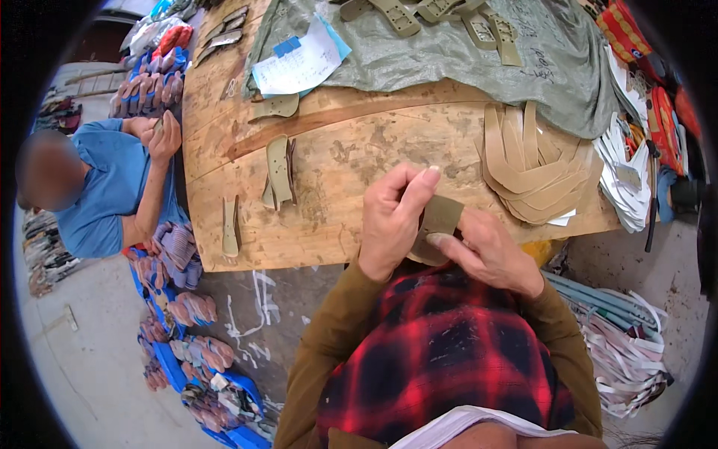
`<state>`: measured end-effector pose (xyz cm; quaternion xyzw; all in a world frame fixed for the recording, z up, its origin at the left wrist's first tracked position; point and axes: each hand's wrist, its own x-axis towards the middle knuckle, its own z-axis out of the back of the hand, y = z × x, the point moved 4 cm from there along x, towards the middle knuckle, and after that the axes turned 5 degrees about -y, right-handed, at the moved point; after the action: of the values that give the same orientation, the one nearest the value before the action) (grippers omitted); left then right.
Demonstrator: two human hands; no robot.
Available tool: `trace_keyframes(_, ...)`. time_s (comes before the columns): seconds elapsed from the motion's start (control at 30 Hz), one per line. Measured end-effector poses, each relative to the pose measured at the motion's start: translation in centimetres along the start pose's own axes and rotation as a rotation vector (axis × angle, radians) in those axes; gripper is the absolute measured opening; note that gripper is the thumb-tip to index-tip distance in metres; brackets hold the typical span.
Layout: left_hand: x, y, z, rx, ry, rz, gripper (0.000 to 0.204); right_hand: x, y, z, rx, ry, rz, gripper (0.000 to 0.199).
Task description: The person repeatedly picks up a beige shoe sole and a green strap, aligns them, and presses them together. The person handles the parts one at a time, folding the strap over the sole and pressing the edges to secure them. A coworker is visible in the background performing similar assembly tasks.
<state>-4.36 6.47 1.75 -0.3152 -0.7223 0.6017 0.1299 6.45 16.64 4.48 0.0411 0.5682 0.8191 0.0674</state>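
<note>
Close to my body, at the table's near edge, I hold a curved olive-green strap piece [443,213]. My left hand [390,218] is closed on its left side, with the thumb raised along the top. On the other side my right hand [490,251] pinches the piece, thumb across its lower part. Part of the strap piece is hidden behind my fingers. Similar olive strap pieces with small holes, one pair [279,172] and a narrower one [230,228], stand on the wooden table [336,202] to the left.
Flat tan strips [516,179] lie stacked on the right. A grey-green sheet [449,67] at the back bears more olive pieces [396,16] and a white paper [303,63]. A person in a blue shirt [105,187] works on the left. Bundled straps [621,359] lie low right.
</note>
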Motion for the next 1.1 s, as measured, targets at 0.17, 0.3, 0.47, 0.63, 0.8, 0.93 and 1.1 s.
trace_keyframes(0.17,-0.9,0.8,0.6,-0.057,0.037,0.045,0.034,0.1,-1.1,1.2,0.155,-0.023,-0.122,0.025)
trace_keyframes(0.3,-3.0,2.2,1.6,0.347,0.31,0.112,0.031,0.0,-1.4,1.1,0.041,-0.018,-0.019,0.027)
trace_keyframes(0.47,-2.7,0.8,1.3,0.331,0.326,0.19,0.019,0.1,-0.9,0.5,-0.141,0.03,0.107,0.034)
trace_keyframes(0.63,-2.2,-1.8,0.7,0.678,0.312,-0.323,0.033,0.6,0.2,-0.2,-0.432,-0.131,0.316,0.046)
trace_keyframes(0.8,-2.5,-3.3,1.6,0.831,0.143,-0.829,0.041,0.3,1.0,0.9,-0.113,-0.308,0.234,0.064)
trace_keyframes(0.93,-3.0,-2.2,2.8,0.648,0.116,-0.833,0.032,-0.2,-2.9,2.4,0.164,-0.346,-0.042,0.048)
trace_keyframes(1.1,-3.6,-1.0,2.4,0.59,0.195,-0.748,0.017,1.6,-4.1,0.2,0.519,-0.161,-0.316,0.027)
